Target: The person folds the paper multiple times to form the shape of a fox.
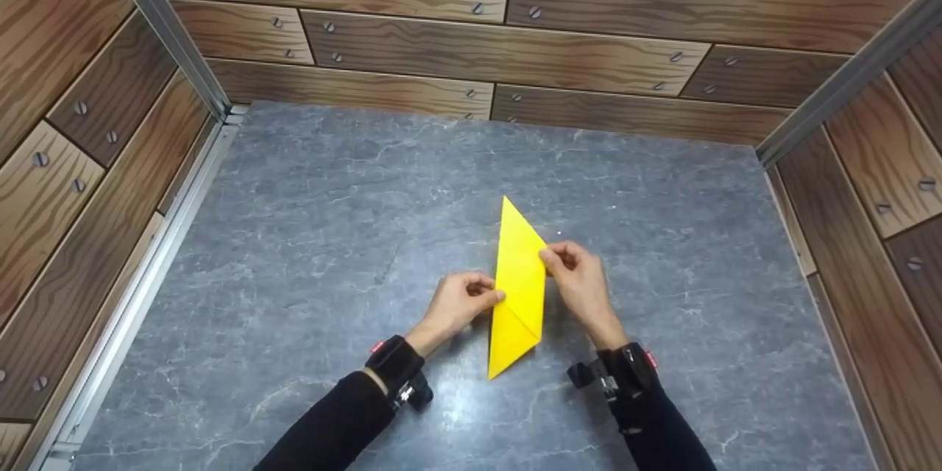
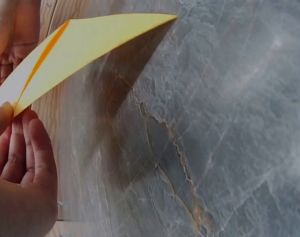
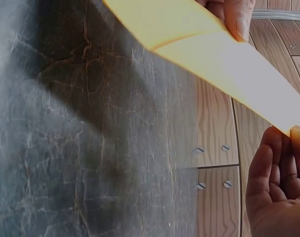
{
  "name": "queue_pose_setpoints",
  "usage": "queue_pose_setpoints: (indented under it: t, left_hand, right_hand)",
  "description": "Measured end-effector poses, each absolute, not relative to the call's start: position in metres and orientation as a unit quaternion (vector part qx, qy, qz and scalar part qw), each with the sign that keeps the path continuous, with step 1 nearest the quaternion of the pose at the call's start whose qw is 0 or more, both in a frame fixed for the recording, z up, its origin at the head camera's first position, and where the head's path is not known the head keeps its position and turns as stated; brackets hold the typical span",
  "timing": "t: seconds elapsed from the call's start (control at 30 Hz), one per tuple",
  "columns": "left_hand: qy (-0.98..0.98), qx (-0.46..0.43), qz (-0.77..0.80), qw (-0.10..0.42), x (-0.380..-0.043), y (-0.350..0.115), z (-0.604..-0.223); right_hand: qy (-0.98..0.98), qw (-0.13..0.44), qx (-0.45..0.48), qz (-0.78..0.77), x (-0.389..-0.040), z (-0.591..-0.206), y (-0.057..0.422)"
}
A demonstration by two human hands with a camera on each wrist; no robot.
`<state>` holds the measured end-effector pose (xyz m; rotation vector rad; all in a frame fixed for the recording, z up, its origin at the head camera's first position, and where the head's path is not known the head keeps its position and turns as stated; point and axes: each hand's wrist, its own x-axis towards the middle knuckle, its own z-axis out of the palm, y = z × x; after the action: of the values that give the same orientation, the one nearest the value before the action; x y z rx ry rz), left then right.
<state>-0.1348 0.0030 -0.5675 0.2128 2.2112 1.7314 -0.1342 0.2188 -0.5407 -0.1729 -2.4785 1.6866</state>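
Note:
Between both hands is a sheet of yellow paper (image 1: 521, 272), folded into a long slanted shape with pointed ends. A fold edge crosses its lower part. My left hand (image 1: 460, 303) pinches the left edge, thumb on top and fingers beneath. On the opposite edge, higher up, my right hand (image 1: 581, 281) pinches the paper near its upper right corner. In the left wrist view the folded paper (image 2: 90, 44) is raised over the surface and casts a shadow. The right wrist view shows the paper (image 3: 229, 64) brightly lit, with a crease across it.
The grey marbled tabletop (image 1: 331, 184) spreads all around the hands. Wood-patterned panels (image 1: 412, 44) stand at the back and on both sides, with metal rails (image 1: 140, 294) along the left edge. Each wrist wears a black strap with a camera (image 1: 397, 368).

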Motion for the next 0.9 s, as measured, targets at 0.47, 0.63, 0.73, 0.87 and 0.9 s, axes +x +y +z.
queue_pose_setpoints:
  t: [0.47, 0.63, 0.73, 0.87, 0.9]
  left_hand:
    - [0.774, 0.077, 0.611, 0.147, -0.135, 0.003, -0.563]
    - [0.772, 0.073, 0.614, 0.150, -0.136, 0.003, -0.563]
    - [0.774, 0.073, 0.612, 0.146, -0.137, 0.004, -0.563]
    - [0.779, 0.076, 0.607, 0.136, -0.137, 0.004, -0.563]
    - [0.780, 0.077, 0.606, 0.134, -0.137, 0.004, -0.563]
  right_hand:
    - [-0.824, 0.035, -0.072, 0.560, -0.127, -0.547, 0.220]
    - [-0.817, 0.044, -0.075, 0.571, -0.125, -0.548, 0.221]
    - [-0.803, 0.034, -0.081, 0.589, -0.121, -0.554, 0.223]
    - [-0.806, 0.019, -0.075, 0.587, -0.116, -0.560, 0.223]
    - [-0.808, 0.018, -0.072, 0.585, -0.116, -0.561, 0.223]
